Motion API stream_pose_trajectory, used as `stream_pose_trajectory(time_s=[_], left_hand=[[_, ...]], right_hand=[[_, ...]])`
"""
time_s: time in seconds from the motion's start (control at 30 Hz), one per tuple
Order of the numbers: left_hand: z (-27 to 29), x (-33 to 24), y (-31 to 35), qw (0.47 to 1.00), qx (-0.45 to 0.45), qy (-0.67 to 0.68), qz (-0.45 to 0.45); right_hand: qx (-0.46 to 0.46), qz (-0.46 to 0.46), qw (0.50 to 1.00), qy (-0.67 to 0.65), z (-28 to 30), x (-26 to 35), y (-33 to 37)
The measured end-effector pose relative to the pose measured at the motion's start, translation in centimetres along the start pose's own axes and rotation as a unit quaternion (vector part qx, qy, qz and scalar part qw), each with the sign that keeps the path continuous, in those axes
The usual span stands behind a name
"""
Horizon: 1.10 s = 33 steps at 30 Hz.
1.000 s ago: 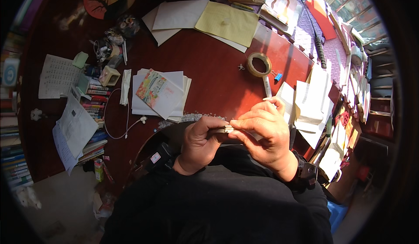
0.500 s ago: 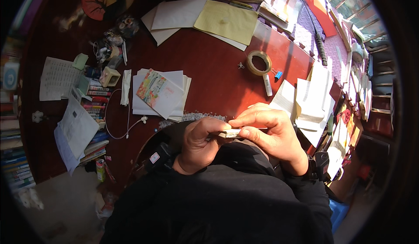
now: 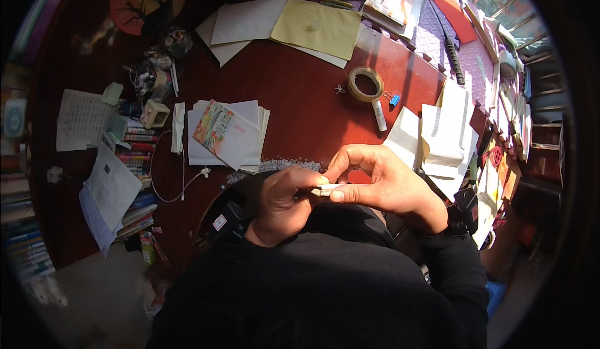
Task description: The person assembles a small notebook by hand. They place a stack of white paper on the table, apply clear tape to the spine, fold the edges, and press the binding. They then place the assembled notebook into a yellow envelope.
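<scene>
Close to my body, just off the near edge of the dark red table, my left hand is closed around a small, flat, pale layered piece, perhaps folded paper. Its thumb presses the piece from above. My right hand pinches the same piece from the other side, with the thumb along its near edge and the index finger bent over the top. Most of the piece is hidden by the fingers, so its exact kind cannot be made out. A strip of tiny pale bits lies along the table edge beyond the left hand.
A tape roll, a glue stick and a blue binder clip lie beyond my right hand. Papers with a flowered card sit to the left, near a white cable. Open notebooks are at right, a yellow envelope at the back.
My right hand's fingers have shifted left and bent more, the index finger now arched over the piece. The left hand keeps its grip. The view has moved slightly.
</scene>
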<state>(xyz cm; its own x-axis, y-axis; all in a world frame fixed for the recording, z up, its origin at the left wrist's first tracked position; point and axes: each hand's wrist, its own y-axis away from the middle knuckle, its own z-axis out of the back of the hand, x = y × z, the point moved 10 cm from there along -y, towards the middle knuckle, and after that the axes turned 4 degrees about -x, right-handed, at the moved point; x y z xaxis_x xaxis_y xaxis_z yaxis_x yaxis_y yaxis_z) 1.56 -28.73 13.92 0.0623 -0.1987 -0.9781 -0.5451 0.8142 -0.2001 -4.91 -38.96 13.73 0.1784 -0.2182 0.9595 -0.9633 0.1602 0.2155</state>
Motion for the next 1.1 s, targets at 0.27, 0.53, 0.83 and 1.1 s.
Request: stream_pose_trajectory(time_s=[0.27,0.53,0.83,1.1], left_hand=[[-0.3,0.4,0.7,0.999,0.005,0.039,0.012],[0.8,2.3,1.4,0.993,-0.041,0.051,0.094],[0.7,3.5,1.8,0.985,-0.048,0.071,0.151],[1.1,6.3,2.1,0.973,-0.052,0.081,0.208]], right_hand=[[0.064,-0.136,0.959,-0.238,-1.7,-3.0,-0.2],[0.041,-0.116,0.977,-0.173,-1.3,-4.6,-1.4],[0.052,-0.13,0.974,-0.177,-1.2,-6.2,-2.0],[0.026,-0.14,0.969,-0.202,-0.6,-8.3,-2.4]])
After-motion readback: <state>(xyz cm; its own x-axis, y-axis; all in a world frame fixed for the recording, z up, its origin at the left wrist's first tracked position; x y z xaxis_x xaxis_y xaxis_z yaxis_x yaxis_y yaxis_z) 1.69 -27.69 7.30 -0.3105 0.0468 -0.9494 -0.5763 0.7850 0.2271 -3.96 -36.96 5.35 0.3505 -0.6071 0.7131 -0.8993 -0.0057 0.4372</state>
